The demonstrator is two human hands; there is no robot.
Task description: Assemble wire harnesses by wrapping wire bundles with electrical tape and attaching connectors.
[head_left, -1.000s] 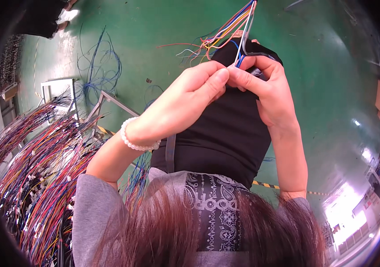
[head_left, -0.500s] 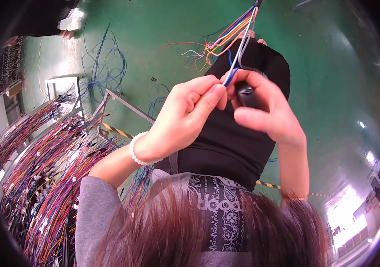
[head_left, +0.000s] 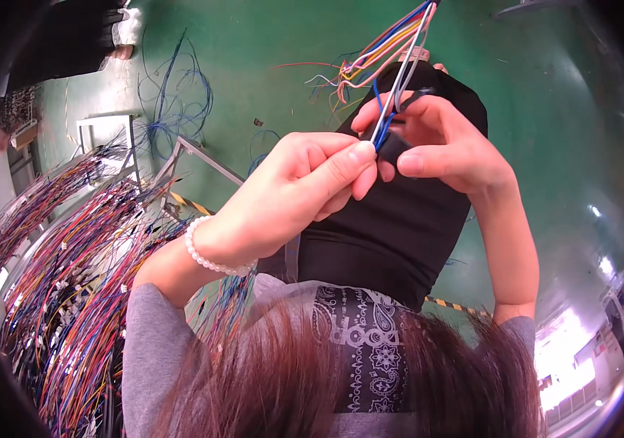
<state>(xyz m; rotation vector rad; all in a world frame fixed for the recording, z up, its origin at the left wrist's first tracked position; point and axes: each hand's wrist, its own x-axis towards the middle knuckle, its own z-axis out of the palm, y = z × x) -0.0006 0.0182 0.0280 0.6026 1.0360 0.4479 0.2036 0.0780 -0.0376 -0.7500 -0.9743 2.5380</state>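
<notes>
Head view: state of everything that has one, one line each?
Left hand: fingers pinching wires
Right hand: fingers curled round a black piece; grip firmness unclear
Black piece: beside the pinched wires, within the right hand
White and blue wires: gathered together, pinched
Multicoloured wires: splayed, ends free
Wire bundles at left: heaped lengthwise
Blue wire tangle: loosely looped
White bead bracelet: worn, left wrist

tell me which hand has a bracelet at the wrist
The left hand, pinching white and blue wires: a white beaded bracelet circles its wrist, while the right hand has none.
</notes>
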